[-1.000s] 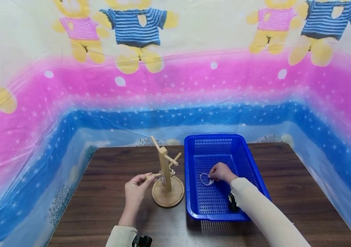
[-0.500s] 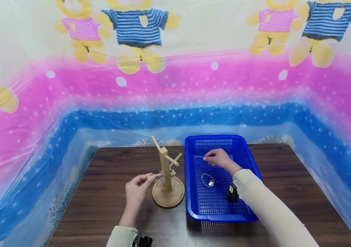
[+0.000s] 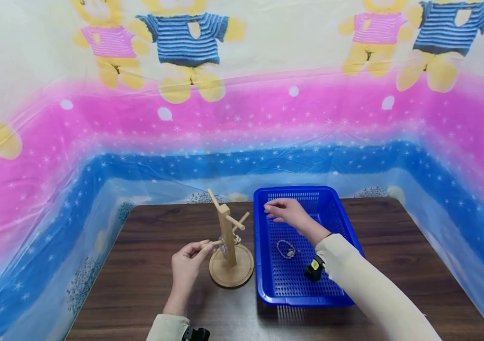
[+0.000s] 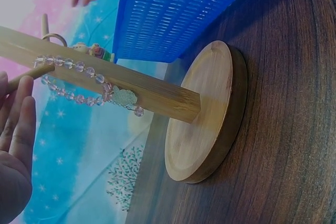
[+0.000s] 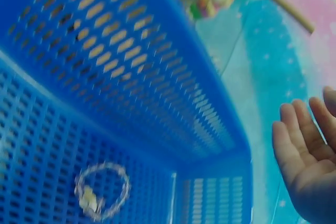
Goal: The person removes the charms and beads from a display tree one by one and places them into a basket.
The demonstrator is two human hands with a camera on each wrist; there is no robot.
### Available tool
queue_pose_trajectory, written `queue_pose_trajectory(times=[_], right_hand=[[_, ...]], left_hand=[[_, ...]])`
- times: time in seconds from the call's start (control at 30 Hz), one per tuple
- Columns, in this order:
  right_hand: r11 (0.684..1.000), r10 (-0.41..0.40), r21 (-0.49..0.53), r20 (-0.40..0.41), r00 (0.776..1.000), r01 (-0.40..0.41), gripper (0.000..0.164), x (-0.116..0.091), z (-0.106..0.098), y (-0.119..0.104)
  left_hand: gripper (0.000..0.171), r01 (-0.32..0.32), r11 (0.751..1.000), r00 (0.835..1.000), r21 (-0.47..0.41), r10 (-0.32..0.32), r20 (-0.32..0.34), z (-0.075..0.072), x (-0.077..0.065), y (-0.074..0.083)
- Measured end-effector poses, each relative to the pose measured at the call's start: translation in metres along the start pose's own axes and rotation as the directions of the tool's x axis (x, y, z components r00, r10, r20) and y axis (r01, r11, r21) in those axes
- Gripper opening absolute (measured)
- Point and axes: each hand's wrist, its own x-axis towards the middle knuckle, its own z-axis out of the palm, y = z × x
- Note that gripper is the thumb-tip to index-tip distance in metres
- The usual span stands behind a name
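My left hand (image 3: 188, 265) pinches a peg of the wooden jewellery stand (image 3: 228, 232), which is upright on its round base. From that peg hangs a clear and pink beaded bracelet (image 4: 79, 67) with a pale charm. Another ornament with small coloured figures (image 5: 212, 3) hangs behind the post, partly hidden. My right hand (image 3: 286, 213) is raised over the left side of the blue basket (image 3: 263, 293), its fingers loosely extended and holding nothing. Below it, a beaded bracelet (image 5: 102, 190) with a pale charm lies on the basket floor.
The stand and basket are side by side on a dark wood table (image 3: 139, 274), with a narrow gap between. The stand's upper pegs (image 3: 235, 221) stick out above the bracelets. A printed cloth (image 3: 225, 166) closes off the back and sides.
My right hand has let go of the bracelet on the basket floor, then risen and moved left towards the stand. My left hand stays on the peg.
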Motion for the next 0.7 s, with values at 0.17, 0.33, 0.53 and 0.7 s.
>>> queue_pose_trajectory(times=[0.17, 0.33, 0.53, 0.7], right_hand=[[0.995, -0.055, 0.081, 0.057, 0.997, 0.050, 0.040, -0.003, 0.010, -0.012], [0.995, -0.072, 0.072, 0.087, 0.994, 0.065, 0.036, -0.004, 0.019, -0.020], [0.993, -0.089, 0.080, 0.080, 0.993, 0.083, 0.033, -0.001, 0.029, -0.021], [0.991, -0.079, 0.111, 0.057, 0.995, 0.072, 0.032, 0.002, 0.034, -0.019]], left_hand=[[0.018, 0.003, 1.000, 1.000, 0.015, -0.003, -0.002, 0.000, -0.001, 0.002], [0.019, -0.004, 1.000, 1.000, -0.018, 0.004, -0.004, -0.001, -0.001, 0.002], [0.021, -0.010, 0.999, 1.000, -0.051, 0.010, 0.010, 0.000, -0.001, 0.000], [0.021, -0.009, 0.999, 1.000, -0.038, 0.009, 0.011, 0.000, -0.001, 0.001]])
